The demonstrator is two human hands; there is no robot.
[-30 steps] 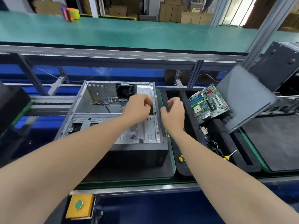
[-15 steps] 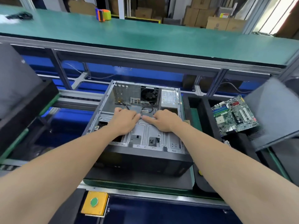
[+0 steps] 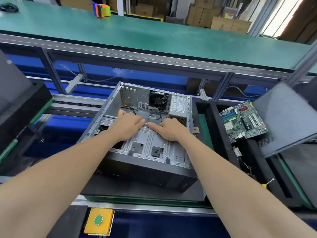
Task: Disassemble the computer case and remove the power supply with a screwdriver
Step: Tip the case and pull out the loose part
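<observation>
Bright even light, window glare top right, blurred wide-angle edges

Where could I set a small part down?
The green shelf behind the computer case is bare right of the tape dispenser. A green strip lies free between case and motherboard. Crowded: the case's inside, where left hand and right hand rest.

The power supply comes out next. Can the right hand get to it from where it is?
Probably yes. The right hand rests on the metal bracket just in front of the power supply, in the far right corner of the computer case. The case lies open and nothing covers it.
</observation>
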